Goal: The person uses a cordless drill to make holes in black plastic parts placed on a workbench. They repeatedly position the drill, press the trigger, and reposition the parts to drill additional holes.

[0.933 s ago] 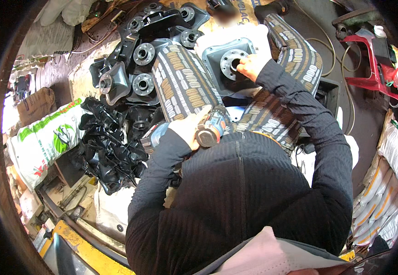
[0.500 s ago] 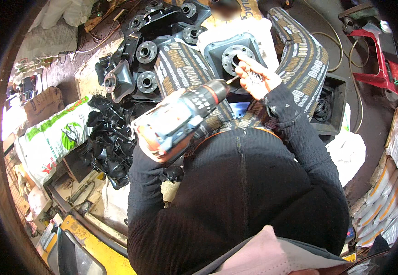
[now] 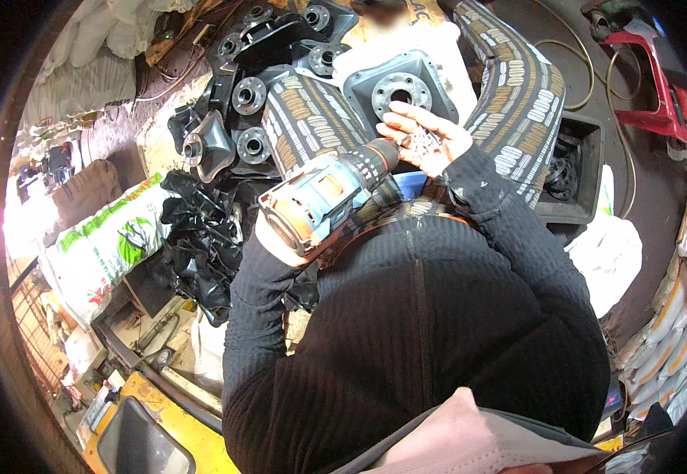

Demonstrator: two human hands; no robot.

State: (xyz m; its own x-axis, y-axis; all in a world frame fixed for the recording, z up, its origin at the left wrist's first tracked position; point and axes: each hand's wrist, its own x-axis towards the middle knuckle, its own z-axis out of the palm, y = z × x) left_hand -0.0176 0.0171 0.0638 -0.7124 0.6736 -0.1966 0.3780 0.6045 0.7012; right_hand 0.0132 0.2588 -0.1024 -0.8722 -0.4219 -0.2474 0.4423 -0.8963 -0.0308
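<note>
The left hand is clasped around a blue power drill, though most of its fingers are hidden under the tool's body. The drill's nose points toward 2 o'clock, to the right palm and the grey flanged housing; that angle probably keeps it handy without covering the work. Any bit at its tip is hard to make out.

The right hand is unclenched, palm up and slightly cupped, most likely so that the small metal pieces on it, which look like screws, do not roll off. Its fingers stretch toward 10 o'clock, at the near edge of the housing's round flange; whether they touch it cannot be told.

The housing lies at 11 o'clock from that palm, flange up on a white support between the patterned trouser legs, a spot that seems chosen for reach by both hands. Similar flanged housings cluster at 9 to 10 o'clock from it. A heap of black parts sits at 8 o'clock from the drill, and a dark bin at about 3 o'clock from the right hand.

Both forearms reach forward with bent elbows, drawing the hands together ahead of the lap.
</note>
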